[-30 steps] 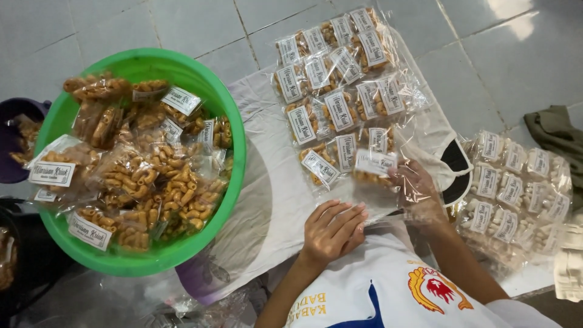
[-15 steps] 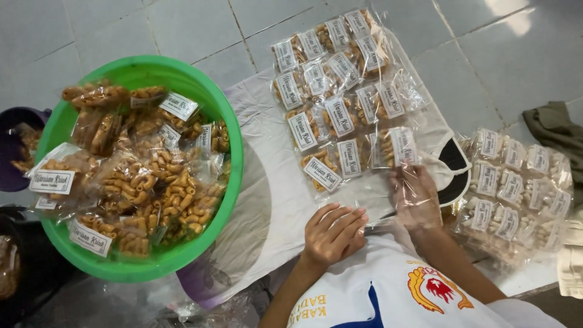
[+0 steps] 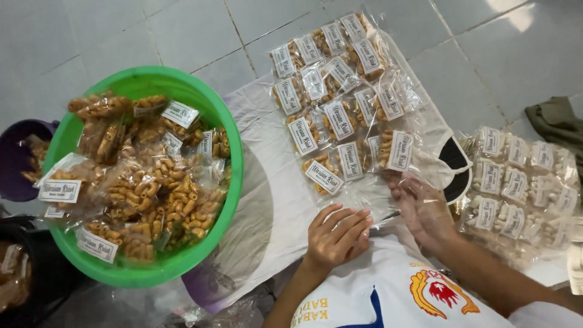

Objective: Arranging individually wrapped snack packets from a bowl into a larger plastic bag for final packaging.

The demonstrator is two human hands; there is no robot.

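While the right hand (image 3: 425, 209) reaches inside the large clear plastic bag (image 3: 388, 200), fingers loosely open just below the small labelled packet of brown snacks (image 3: 393, 150), the left hand (image 3: 337, 237), holding nothing, should pin the bag's near edge flat so the rows stay aligned.

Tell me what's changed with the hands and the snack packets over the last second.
The right hand, inside the big clear bag, has pushed a snack packet up into the bottom row beside the others; a second ago that packet lay lower, near the fingers. The left hand stayed flat at the bag's open end. The green basin of packets and the pile at the right did not move.
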